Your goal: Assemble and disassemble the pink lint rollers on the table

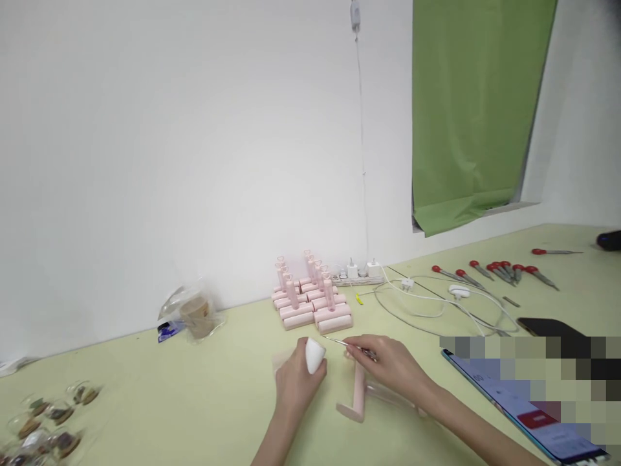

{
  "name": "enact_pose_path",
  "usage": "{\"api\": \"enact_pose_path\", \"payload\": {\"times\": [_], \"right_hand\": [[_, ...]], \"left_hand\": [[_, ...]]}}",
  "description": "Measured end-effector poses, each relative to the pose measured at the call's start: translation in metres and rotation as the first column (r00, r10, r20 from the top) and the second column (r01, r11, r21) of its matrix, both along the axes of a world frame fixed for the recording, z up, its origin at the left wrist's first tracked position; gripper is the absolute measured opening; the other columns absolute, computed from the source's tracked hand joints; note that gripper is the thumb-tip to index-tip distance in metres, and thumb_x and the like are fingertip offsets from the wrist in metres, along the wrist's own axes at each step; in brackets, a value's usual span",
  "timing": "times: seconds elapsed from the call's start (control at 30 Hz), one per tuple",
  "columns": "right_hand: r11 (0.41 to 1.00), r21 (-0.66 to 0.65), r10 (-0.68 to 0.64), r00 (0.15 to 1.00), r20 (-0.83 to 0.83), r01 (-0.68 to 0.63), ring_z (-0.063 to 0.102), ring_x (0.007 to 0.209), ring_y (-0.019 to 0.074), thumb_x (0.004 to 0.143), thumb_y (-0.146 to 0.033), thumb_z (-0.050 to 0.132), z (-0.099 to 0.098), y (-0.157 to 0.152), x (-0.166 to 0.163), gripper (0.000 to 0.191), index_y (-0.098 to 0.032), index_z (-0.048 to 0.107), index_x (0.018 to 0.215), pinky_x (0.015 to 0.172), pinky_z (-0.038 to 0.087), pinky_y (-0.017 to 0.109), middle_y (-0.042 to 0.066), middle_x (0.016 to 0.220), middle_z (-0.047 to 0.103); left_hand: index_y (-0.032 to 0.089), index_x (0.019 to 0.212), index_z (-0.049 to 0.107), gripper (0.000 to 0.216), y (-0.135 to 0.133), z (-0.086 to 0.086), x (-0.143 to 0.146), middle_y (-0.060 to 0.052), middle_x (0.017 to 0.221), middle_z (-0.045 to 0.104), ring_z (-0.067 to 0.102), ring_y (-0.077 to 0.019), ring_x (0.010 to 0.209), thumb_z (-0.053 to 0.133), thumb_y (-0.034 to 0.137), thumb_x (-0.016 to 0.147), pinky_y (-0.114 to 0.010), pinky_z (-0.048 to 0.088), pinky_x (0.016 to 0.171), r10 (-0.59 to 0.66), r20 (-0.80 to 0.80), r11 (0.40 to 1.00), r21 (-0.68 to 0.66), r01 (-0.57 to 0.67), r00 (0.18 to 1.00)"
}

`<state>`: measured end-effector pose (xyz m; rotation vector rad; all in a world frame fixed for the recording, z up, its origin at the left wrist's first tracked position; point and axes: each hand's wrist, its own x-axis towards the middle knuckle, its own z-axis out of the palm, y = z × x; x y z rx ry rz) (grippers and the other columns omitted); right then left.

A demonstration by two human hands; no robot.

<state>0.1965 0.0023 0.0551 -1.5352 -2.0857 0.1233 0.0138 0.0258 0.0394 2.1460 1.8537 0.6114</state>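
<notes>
My left hand [299, 382] is wrapped round a white roll [315, 356], whose rounded end sticks out between thumb and fingers. Just right of it, my right hand [388, 362] pinches a thin, pointed metal tool [337, 341], its tip reaching towards the roll but apart from it. Below my right hand lies a pink lint roller frame [358, 395] with a clear handle, partly covered by the wrist. Behind both hands, several pink lint rollers [313, 298] lie in two rows against the wall, handles pointing up.
A power strip [359, 281] with plugs and loose white cables [436, 299] lies at the back. Several red-ended tools [499, 270] and a phone [524, 408] are on the right. A bagged brown cup [195, 314] stands left of the rollers; clear domed items [61, 411] sit front left.
</notes>
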Motion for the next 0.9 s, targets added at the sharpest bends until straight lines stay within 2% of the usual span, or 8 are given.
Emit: {"api": "enact_pose_path", "payload": {"times": [0.13,0.3,0.4,0.53,0.6,0.67,0.77,0.9], "right_hand": [[0.993,-0.008,0.114,0.989,-0.09,-0.115,0.057,0.061,0.0151,0.086,-0.036,0.029,0.005,0.0,-0.028,0.035,-0.029,0.064,0.088,0.051,0.031,0.021,-0.001,0.067,0.063],[0.989,-0.032,0.143,0.988,-0.053,-0.144,0.056,0.059,0.0144,0.086,-0.033,0.03,-0.008,0.011,-0.053,0.035,-0.028,0.064,0.087,0.049,0.028,0.021,-0.001,0.064,0.062],[0.985,-0.057,0.161,0.985,-0.054,-0.164,0.056,0.06,0.0152,0.086,-0.033,0.03,-0.018,0.016,-0.06,0.035,-0.027,0.064,0.085,0.05,0.028,0.022,0.0,0.065,0.063],[0.983,-0.09,0.138,0.972,-0.19,-0.157,0.055,0.061,0.0168,0.083,-0.034,0.036,-0.027,0.026,-0.06,0.032,-0.023,0.063,0.071,0.052,0.028,0.023,0.001,0.061,0.06],[0.985,-0.089,0.12,0.958,-0.261,-0.147,0.054,0.061,0.0168,0.083,-0.036,0.036,-0.027,0.034,-0.058,0.03,-0.022,0.061,0.073,0.053,0.031,0.024,0.001,0.063,0.059],[0.979,-0.041,0.161,0.876,-0.455,-0.202,0.053,0.063,0.0166,0.081,-0.04,0.04,-0.02,0.046,-0.056,0.026,-0.021,0.058,0.078,0.055,0.035,0.025,0.001,0.067,0.058],[0.956,0.095,0.253,0.625,-0.738,-0.276,0.054,0.072,0.0168,0.077,-0.047,0.045,-0.003,0.066,-0.06,0.028,-0.021,0.051,0.083,0.064,0.041,0.027,0.001,0.075,0.056],[0.948,0.201,0.299,0.469,-0.831,-0.248,0.056,0.085,0.017,0.079,-0.049,0.041,0.015,0.085,-0.073,0.028,-0.022,0.043,0.088,0.077,0.043,0.03,0.002,0.085,0.056]], "left_hand": [[0.026,0.104,0.041,0.03,0.001,-0.001,-0.028,-0.002,0.087,0.064,0.06,-0.022,0.08,0.037,0.036,0.076,-0.025,0.035,0.058,0.064,-0.113,0.998,0.018,-0.062,0.991],[0.026,0.108,0.039,0.033,0.0,-0.004,-0.046,-0.002,0.091,0.064,0.061,-0.0225,0.079,0.037,0.035,0.077,-0.026,0.036,0.057,0.121,-0.186,0.993,0.027,-0.118,0.975],[0.025,0.105,0.041,0.031,-0.003,-0.003,-0.054,-0.002,0.091,0.064,0.061,-0.022,0.078,0.039,0.032,0.075,-0.026,0.037,0.056,0.121,-0.236,0.992,-0.006,-0.126,0.964],[0.025,0.097,0.046,0.026,-0.003,0.001,-0.06,-0.003,0.086,0.065,0.061,-0.0227,0.076,0.042,0.03,0.072,-0.026,0.037,0.057,0.147,-0.266,0.985,-0.044,-0.164,0.953],[0.025,0.097,0.045,0.026,0.001,0.004,-0.062,-0.004,0.086,0.065,0.061,-0.0235,0.077,0.042,0.032,0.072,-0.027,0.037,0.058,0.156,-0.26,0.984,-0.039,-0.172,0.953],[0.025,0.1,0.043,0.03,0.006,0.009,-0.062,-0.004,0.088,0.064,0.06,-0.0239,0.08,0.042,0.036,0.073,-0.027,0.037,0.059,0.146,-0.232,0.988,-0.008,-0.152,0.962],[0.027,0.106,0.038,0.034,0.015,0.018,-0.059,-0.002,0.089,0.063,0.06,-0.0225,0.078,0.041,0.035,0.073,-0.027,0.037,0.059,0.075,-0.091,0.996,0.058,-0.07,0.993],[0.028,0.112,0.034,0.037,0.022,0.023,-0.049,0.001,0.095,0.06,0.059,-0.019,0.077,0.04,0.03,0.076,-0.027,0.039,0.065,-0.102,0.152,0.99,0.116,0.085,0.983]]}}
